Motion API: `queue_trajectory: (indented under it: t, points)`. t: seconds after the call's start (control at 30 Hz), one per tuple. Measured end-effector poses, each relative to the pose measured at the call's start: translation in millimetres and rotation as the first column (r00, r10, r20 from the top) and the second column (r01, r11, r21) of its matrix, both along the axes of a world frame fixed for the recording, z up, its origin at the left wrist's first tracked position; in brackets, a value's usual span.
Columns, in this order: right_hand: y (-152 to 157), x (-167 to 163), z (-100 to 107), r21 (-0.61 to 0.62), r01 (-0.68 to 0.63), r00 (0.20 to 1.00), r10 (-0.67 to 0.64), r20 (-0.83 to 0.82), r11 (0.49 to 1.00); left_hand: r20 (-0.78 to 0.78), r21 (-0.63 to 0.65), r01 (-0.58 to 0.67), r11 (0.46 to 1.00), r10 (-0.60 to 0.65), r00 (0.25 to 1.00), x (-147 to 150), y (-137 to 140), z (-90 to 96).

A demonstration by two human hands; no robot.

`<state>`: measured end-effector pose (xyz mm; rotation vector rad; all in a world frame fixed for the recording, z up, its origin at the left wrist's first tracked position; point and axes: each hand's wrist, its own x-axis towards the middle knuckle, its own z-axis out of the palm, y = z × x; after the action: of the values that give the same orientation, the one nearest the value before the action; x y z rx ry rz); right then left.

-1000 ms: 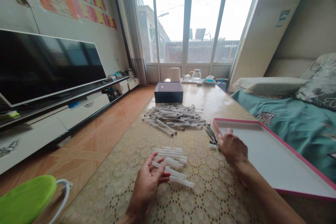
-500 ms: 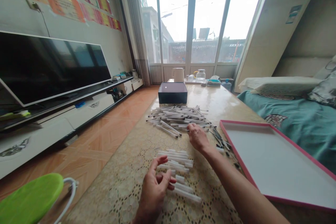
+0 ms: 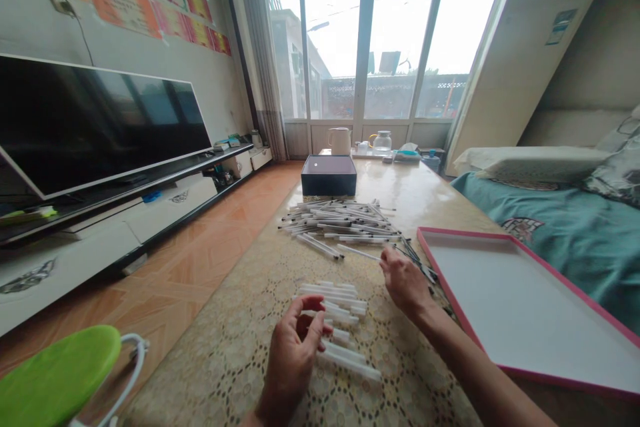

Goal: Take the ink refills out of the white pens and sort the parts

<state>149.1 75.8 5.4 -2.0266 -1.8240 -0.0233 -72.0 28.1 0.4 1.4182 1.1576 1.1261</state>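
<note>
My right hand [image 3: 404, 282] is closed in a pinch on one end of a thin white pen-like tube [image 3: 361, 252], which points left towards a pile. That pile [image 3: 345, 220] holds many slim white tubes with dark ends, like pens. Nearer me, my left hand [image 3: 296, 347] has its fingers loosely curled, with a gap between thumb and forefinger. It hovers over or rests against a row of short translucent white tubes [image 3: 350, 357]; the fingers hide part of the row. Thin black strips [image 3: 413, 253] lie beyond my right hand, partly covered by it.
A dark open box [image 3: 329, 185] stands behind the pile. To the right lies a shallow white tray with a pink rim [image 3: 457, 310]. A kettle [image 3: 340, 141] and a glass jug [image 3: 383, 141] are at the table's far end. A green stool [image 3: 60, 373] stands left.
My right hand has moved right and towards me from the pile's edge, drawing out a thin white tube. My left hand has barely shifted.
</note>
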Motion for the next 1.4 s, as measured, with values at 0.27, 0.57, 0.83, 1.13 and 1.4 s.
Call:
queue_trajectory:
  t: [0.27, 0.57, 0.83, 1.13, 1.4]
  points:
    - [-87.7, 1.3, 10.0, 0.019, -0.303, 0.907, 0.294, -0.303, 0.953, -0.504, 0.515, 0.261, 0.817, 0.041, 0.863, -9.0, 11.8, 8.7]
    - [-109.8, -5.4, 13.7, -0.039, -0.432, 0.888, 0.418, -0.19, 0.901, -0.664, 0.418, 0.474, 0.775, -0.096, 0.742, 0.5, -5.0, 16.0]
    - [-114.4, -22.2, 9.0, -0.162, -0.513, 0.858, 0.505, -0.091, 0.843, -0.812, 0.431, 0.641, 0.635, -0.036, 0.582, 12.7, -16.7, 10.4]
    - [-108.4, -21.8, 1.0, -0.055, -0.6, 0.777, 0.597, 0.201, 0.798, -0.847, 0.245, 0.669, 0.701, -0.182, 0.5, 1.2, -18.0, 25.3]
    - [-105.0, -20.4, 12.6, 0.039, -0.641, 0.736, 0.598, 0.317, 0.767, -0.676, 0.147, 0.612, 0.777, -0.373, 0.636, 2.0, -14.8, 39.5]
